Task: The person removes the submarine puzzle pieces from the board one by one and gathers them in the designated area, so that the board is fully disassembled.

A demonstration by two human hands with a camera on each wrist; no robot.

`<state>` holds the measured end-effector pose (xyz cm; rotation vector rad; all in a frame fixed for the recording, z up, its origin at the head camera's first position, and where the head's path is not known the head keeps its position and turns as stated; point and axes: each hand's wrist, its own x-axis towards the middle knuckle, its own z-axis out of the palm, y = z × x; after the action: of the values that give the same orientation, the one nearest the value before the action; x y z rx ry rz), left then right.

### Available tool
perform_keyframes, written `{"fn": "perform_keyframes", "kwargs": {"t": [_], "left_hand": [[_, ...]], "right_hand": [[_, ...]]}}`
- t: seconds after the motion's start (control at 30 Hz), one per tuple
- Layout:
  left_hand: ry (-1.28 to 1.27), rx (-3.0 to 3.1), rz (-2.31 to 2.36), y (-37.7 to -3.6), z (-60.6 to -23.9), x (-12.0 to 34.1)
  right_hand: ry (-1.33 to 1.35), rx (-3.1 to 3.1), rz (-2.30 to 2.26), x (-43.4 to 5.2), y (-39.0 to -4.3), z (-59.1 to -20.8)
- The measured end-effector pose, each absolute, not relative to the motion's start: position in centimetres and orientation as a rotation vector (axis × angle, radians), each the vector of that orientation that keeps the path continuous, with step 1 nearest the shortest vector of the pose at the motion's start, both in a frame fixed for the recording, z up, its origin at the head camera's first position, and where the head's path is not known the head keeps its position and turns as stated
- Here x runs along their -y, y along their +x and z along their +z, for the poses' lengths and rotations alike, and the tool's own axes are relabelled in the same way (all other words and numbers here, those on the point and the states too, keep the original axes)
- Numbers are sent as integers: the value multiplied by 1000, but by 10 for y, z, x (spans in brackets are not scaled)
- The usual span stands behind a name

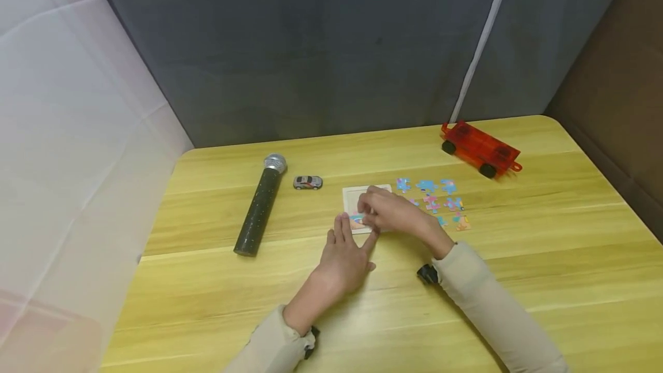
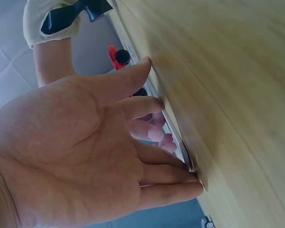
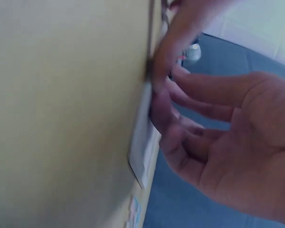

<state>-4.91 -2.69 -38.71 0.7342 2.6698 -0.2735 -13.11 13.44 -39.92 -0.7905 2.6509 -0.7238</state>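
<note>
A small square puzzle tray (image 1: pixel 354 195) lies on the yellow wooden table (image 1: pixel 544 235). My left hand (image 1: pixel 357 232) rests flat, its straight fingers touching the tray's near edge; the left wrist view shows those fingers (image 2: pixel 180 187) laid along the tray's rim (image 2: pixel 179 142). My right hand (image 1: pixel 366 212) reaches over the tray from the right with bent fingers, their tips pressing on the tray's surface (image 3: pixel 143 137). Whether a piece lies under them is hidden. Several loose blue and pink puzzle pieces (image 1: pixel 435 200) lie just right of the tray.
A black microphone with a silver head (image 1: pixel 259 206) lies to the left, with a small grey toy car (image 1: pixel 308 182) beside it. A red toy trailer (image 1: pixel 480 148) stands at the back right. Grey curtains close off the table's far side.
</note>
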Motion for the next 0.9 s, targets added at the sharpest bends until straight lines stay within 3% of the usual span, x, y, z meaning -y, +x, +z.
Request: {"fn": "perform_keyframes", "kwargs": {"t": [0.47,0.8,0.9], "left_hand": [[742,-2633,-330,-50,-385,26],[771,-2655,-338,-51,-385,22],[759,-2671,-358,-50,-385,28]], "right_hand": [[-715,-2667,-923,-128,-124,-400],[-540,-2517,-976,-214,-129,-384],[-537,-2508,-938,-219,-127,-389]]}}
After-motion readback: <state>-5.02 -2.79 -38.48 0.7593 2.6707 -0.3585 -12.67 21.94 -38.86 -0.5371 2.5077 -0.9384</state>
